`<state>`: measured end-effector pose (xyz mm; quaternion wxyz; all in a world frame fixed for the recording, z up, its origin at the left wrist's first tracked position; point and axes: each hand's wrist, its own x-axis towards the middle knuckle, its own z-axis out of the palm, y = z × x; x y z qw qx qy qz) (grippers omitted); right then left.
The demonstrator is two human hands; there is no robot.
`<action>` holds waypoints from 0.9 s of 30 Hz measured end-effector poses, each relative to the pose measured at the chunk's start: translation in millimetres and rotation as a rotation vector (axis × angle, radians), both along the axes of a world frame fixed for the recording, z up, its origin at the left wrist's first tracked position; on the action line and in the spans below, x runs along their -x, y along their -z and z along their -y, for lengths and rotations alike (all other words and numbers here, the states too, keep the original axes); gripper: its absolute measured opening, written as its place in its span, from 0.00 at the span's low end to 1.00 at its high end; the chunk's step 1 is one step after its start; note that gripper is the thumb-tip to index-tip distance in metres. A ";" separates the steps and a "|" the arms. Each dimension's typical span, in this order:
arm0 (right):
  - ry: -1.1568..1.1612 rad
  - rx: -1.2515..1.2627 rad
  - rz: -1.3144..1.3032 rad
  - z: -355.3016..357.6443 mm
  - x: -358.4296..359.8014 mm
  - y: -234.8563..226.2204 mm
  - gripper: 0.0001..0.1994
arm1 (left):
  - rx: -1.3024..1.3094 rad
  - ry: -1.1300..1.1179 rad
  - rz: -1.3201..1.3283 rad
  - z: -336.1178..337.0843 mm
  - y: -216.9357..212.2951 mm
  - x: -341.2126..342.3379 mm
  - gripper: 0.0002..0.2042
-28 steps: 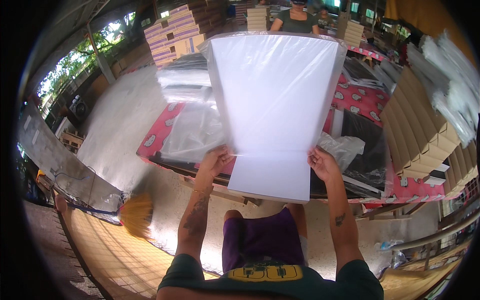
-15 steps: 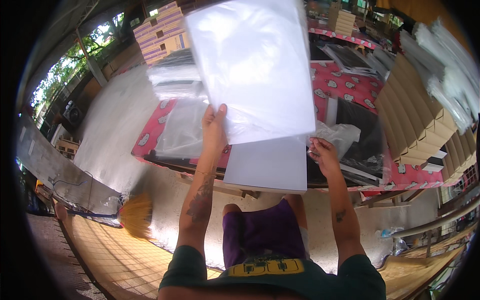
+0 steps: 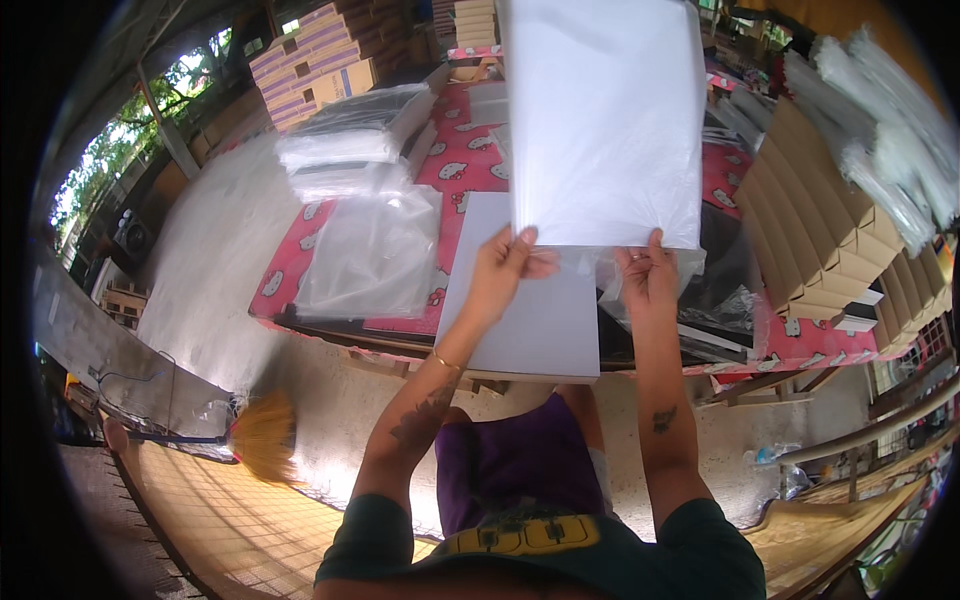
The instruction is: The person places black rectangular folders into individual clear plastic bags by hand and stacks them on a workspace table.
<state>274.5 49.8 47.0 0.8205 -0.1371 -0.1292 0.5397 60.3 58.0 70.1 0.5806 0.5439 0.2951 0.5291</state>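
Observation:
Both my hands grip the near edge of a large white sheet in a clear plastic sleeve [image 3: 606, 125], held up above the table. My left hand [image 3: 505, 268] pinches its near left corner, thumb on top and the other fingers underneath. Toward the near right corner, my right hand [image 3: 648, 275] has its thumb and fingers closed on the edge. Below and between my hands lies a thick stack of white sheets [image 3: 530, 335] at the table's front edge. Clear plastic sleeves [image 3: 370, 255] lie flat to the left of that stack.
The table has a pink cartoon-print cover [image 3: 285, 265]. Wrapped dark-topped packs [image 3: 355, 130] are piled at its far left, near stacked cartons [image 3: 310, 70]. On the right stand folded brown cardboard pieces [image 3: 815, 215] and bundled plastic [image 3: 885, 140]. A broom [image 3: 265, 435] is on the floor at left.
The sleeved sheet has swung right and now hangs straighter. My right hand has come onto its near edge, having been apart beside loose plastic. My left hand moved right with the sheet.

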 end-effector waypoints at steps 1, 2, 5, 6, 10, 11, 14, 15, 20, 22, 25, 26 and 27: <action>0.035 -0.009 -0.009 -2.4 -8.1 3.9 0.13 | 0.034 0.082 -0.041 -0.8 17.4 0.2 0.17; 0.073 -0.010 -0.020 -3.0 -17.5 8.9 0.13 | 0.046 0.110 -0.103 -0.7 27.7 0.2 0.16; 0.220 0.047 0.002 -2.3 -74.2 30.4 0.13 | -0.068 0.130 -0.321 -4.4 45.3 -10.0 0.14; 0.272 0.076 0.017 -0.2 -95.2 35.0 0.14 | -0.205 0.081 -0.424 -9.3 47.7 -15.3 0.14; 0.404 0.078 0.106 21.0 -142.4 41.5 0.17 | -0.701 -0.094 -0.738 -4.7 42.3 -50.0 0.17; 0.407 0.098 0.086 25.7 -152.4 41.5 0.17 | -0.793 -0.127 -0.782 -4.1 44.7 -62.9 0.18; 0.400 0.113 0.017 26.7 -169.0 46.7 0.19 | -1.038 -0.277 -0.929 -9.1 58.9 -89.4 0.19; 0.400 0.110 -0.006 26.2 -173.8 50.3 0.19 | -1.005 -0.214 -1.042 -14.7 61.7 -90.6 0.17; 0.366 0.105 -0.110 25.4 -180.7 73.6 0.20 | -0.949 -0.120 -1.314 -47.3 73.8 -50.0 0.09; 0.382 0.132 -0.116 29.3 -189.4 84.0 0.20 | -1.005 -0.156 -1.313 -49.1 74.6 -19.9 0.08; 0.428 0.221 -0.086 32.2 -189.2 97.1 0.20 | -0.982 -0.225 -1.317 -44.9 66.5 40.7 0.08; 0.448 0.265 -0.061 35.7 -188.4 96.5 0.20 | -0.970 -0.243 -1.359 -44.7 64.8 61.1 0.08; 0.463 0.311 -0.035 38.6 -184.5 94.0 0.21 | -0.929 -0.260 -1.405 -42.7 62.3 78.3 0.08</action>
